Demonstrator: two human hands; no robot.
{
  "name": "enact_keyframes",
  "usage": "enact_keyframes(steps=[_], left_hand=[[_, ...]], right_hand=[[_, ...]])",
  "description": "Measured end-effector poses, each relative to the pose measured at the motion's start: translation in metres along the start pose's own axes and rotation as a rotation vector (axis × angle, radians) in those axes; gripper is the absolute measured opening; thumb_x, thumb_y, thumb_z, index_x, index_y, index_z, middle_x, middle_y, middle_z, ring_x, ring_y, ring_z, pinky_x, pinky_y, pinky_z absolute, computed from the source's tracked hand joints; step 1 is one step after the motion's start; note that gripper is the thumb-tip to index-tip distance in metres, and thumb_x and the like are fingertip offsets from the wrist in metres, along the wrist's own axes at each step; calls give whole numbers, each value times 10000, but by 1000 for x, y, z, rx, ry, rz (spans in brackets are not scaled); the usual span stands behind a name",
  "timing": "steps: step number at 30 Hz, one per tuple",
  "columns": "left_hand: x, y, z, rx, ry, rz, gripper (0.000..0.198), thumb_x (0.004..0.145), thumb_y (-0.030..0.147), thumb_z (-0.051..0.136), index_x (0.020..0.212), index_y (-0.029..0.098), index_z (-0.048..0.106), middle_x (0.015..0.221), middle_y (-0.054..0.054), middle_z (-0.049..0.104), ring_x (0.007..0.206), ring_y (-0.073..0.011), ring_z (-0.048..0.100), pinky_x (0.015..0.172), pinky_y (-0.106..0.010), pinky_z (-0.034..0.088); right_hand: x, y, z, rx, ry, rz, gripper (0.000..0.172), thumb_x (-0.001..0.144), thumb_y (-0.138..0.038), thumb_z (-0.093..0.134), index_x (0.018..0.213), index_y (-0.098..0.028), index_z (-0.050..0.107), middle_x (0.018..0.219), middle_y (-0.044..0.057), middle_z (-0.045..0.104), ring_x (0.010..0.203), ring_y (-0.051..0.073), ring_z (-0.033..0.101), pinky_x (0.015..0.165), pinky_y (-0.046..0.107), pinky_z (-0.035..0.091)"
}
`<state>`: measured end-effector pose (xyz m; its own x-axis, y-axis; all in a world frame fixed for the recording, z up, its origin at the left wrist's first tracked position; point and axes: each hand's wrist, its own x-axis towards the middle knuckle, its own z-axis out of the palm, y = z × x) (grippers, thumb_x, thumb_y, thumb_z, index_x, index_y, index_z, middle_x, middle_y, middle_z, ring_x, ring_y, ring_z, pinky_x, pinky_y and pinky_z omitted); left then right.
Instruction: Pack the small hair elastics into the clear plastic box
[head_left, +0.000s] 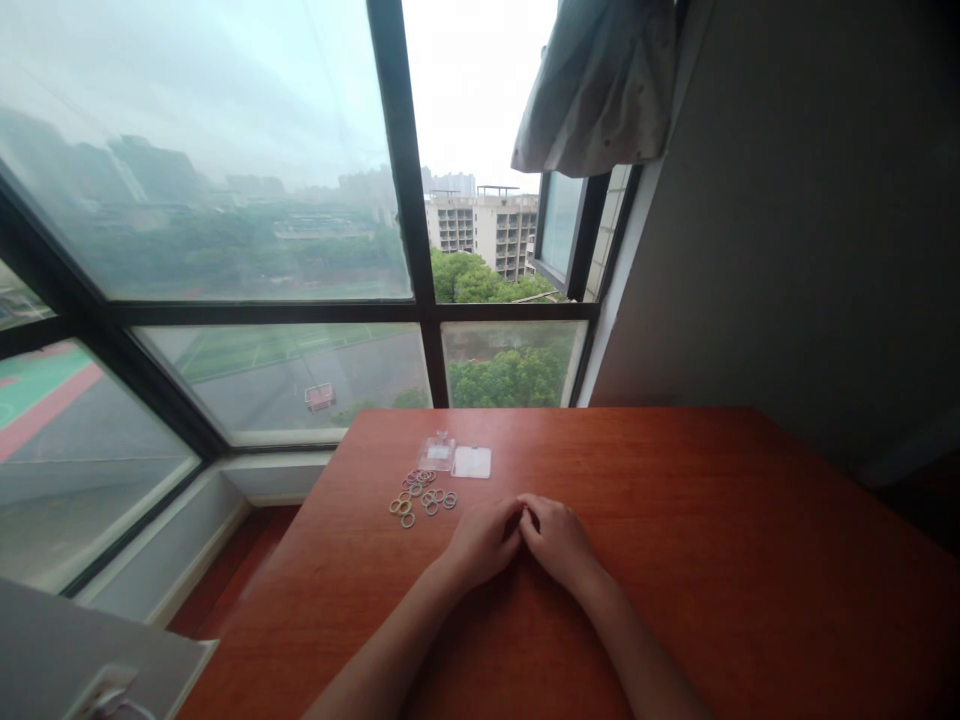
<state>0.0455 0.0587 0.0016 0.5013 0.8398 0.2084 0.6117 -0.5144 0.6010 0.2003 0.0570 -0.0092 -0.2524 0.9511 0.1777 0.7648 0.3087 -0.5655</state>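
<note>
My left hand (486,540) and my right hand (556,535) rest on the table with their fingertips meeting in the middle. The fingers of both are curled inward, and their undersides are hidden, so whatever they hold, if anything, does not show. Left of my left hand lies a loose group of several small coloured rings (407,520), in yellow, green, blue-grey and pink tones. Just behind the rings stands a small clear plastic box (436,453), its lid (472,462) folded open flat to the right.
The reddish-brown wooden table (712,520) reaches to the window frame (427,312) ahead. A grey wall (780,250) rises on the right. A curtain (600,100) hangs at the upper right by an open window pane. A white ledge (82,640) is at the lower left.
</note>
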Motion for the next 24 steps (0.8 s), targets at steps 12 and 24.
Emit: enact_keyframes(steps=[12,24], left_hand=[[0,-2,2,-14,5,4,215,804,127,469,972,198,584,992,-47,682,873,-185,624,739,-255,445],[0,-2,2,7,9,0,205,798,125,474,957,197,582,971,-42,681,853,-177,619,726,-248,438]], right_hand=[[1,-1,-2,0,-40,30,255,884,-197,410,963,-233,650,962,25,709,888,169,629,743,232,381],[1,0,-2,-5,-34,25,248,883,-199,414,959,-239,647,956,16,710,883,170,631,733,235,379]])
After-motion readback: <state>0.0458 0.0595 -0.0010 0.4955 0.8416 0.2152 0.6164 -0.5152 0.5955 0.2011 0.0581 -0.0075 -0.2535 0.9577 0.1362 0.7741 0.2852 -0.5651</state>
